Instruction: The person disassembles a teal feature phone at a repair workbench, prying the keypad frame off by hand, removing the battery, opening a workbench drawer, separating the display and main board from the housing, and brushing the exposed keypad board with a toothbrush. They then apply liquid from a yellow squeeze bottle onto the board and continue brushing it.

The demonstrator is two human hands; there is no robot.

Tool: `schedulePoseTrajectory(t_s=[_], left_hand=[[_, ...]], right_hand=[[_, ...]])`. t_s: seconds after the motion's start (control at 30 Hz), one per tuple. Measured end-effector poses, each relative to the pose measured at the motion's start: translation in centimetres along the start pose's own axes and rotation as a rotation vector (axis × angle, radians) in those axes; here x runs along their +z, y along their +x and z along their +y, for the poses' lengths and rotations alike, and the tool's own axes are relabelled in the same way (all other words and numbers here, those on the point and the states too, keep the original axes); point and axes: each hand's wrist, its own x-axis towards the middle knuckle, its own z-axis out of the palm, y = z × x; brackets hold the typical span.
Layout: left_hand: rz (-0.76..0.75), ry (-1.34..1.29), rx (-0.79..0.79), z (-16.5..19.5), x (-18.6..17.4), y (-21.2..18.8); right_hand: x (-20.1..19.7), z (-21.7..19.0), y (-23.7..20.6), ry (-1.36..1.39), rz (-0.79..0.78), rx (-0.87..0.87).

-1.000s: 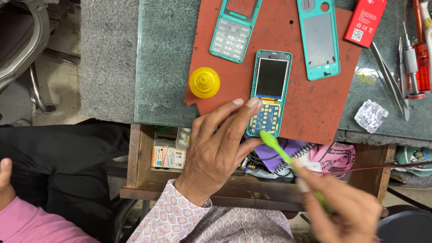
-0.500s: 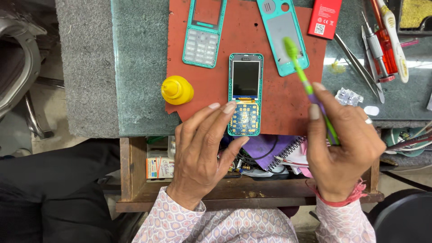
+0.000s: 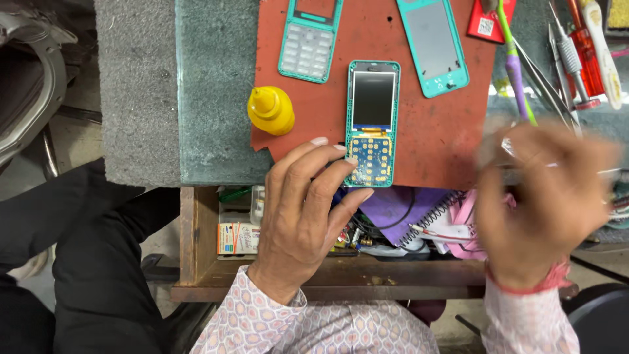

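One teal phone (image 3: 372,123) lies lengthwise, screen end away, under left hand (image 3: 308,210) fingertips; blurred right hand (image 3: 544,203) grips a toothbrush (image 3: 512,62).

Bright even light, soft shadows, sharp focus, right hand (image 3: 547,203) smeared by motion blur

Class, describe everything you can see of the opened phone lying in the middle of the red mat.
The phone is a slim teal bar lying flat and face up on the red mat, its front cover off. A blank, pale screen fills the upper half; below it a bare blue keypad board with rows of gold contact dots is exposed. The left hand steadies it, fingertips touching its lower left edge.
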Motion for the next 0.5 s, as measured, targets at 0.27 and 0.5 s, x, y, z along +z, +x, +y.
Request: schedulePoseTrajectory(t_s=[0.27,0.5], left_hand=[[-0.032,0.003,-0.014,0.1,-0.4,0.4],[-0.045,-0.030,-0.016,-0.2,-0.5,0.6]], right_hand=[[1.1,-1.2,2.6,0.271,-0.274,-0.441],[1.8,-0.3,4.6,0.274,-0.355,-0.577]])
